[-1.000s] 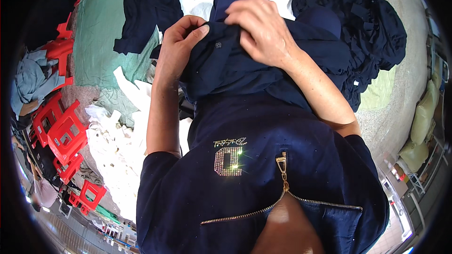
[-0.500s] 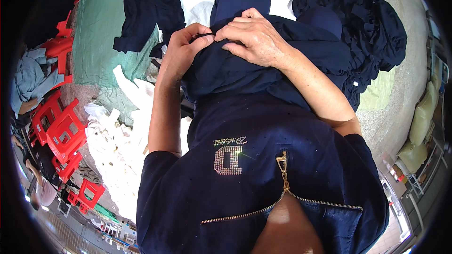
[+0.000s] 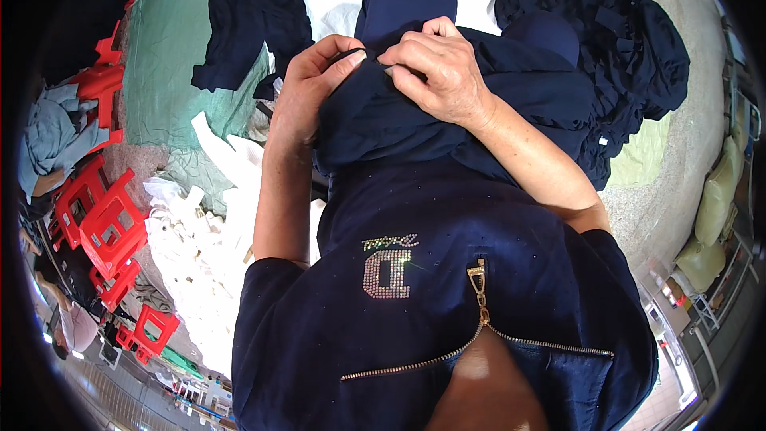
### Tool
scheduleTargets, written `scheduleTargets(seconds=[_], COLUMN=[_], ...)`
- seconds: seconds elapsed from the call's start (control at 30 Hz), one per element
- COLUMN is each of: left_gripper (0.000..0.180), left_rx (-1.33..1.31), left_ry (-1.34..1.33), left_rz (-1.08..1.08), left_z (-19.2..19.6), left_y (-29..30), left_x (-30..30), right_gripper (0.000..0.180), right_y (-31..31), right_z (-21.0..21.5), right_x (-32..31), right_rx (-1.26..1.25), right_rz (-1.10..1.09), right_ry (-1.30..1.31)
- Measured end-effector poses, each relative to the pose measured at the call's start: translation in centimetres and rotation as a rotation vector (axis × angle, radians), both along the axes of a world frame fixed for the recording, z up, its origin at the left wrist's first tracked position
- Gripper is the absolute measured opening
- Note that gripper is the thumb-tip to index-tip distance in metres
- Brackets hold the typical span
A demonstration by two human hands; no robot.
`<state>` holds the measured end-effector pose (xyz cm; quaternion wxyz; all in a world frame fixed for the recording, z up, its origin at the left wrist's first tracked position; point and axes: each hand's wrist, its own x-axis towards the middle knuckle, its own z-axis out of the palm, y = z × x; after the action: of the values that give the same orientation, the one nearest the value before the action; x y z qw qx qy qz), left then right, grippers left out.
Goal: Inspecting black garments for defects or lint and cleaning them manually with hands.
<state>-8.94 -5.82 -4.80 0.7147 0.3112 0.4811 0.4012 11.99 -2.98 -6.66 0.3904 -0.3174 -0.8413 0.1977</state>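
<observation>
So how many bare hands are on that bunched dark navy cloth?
2: the person's bare left hand pinches the edge of the dark navy cloth, and the bare right hand touches it just to the right. Both show; some fingers are partly hidden.

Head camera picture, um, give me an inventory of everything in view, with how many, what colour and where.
garment in hand: one, dark navy, upper centre
other dark garments: several, navy to black, along the top and upper right
white garments: a heap, count unclear, left of centre
green cloth: one, upper left
pale green cloth: one, right
red stools: several, left
grey-blue cloth: count unclear, far left
sacks: at least two, yellowish, far right
another person: one, pale pink top, lower-left edge
own top: one, navy with gold zip, lower centre
left hand: one, bare, pinching the garment's edge
right hand: one, bare, touching the garment
</observation>
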Motion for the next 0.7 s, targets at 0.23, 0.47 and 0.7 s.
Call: scheduleTargets(seconds=[0.23, 0.47, 0.7], left_gripper=[0.011, 0.012, 0.015], left_rx=[-0.013, 0.018, 0.159], left_ry=[0.050, 0.176, 0.354], left_rz=[-0.069, -0.108, -0.164], left_z=[0.23, 0.42, 0.89], left_y=[0.25, 0.89, 0.50], left_x=[-0.46, -0.46, -0.01], right_gripper=[0.012, 0.018, 0.018], right_y=[-0.10, -0.24, -0.39], right_z=[0.05, 0.03, -0.35], right_x=[-0.33, -0.79, -0.76], right_rx=[0.161, 0.249, 0.257], right_rz=[-0.003, 0.010, -0.020], right_ry=[-0.056, -0.149, -0.183])
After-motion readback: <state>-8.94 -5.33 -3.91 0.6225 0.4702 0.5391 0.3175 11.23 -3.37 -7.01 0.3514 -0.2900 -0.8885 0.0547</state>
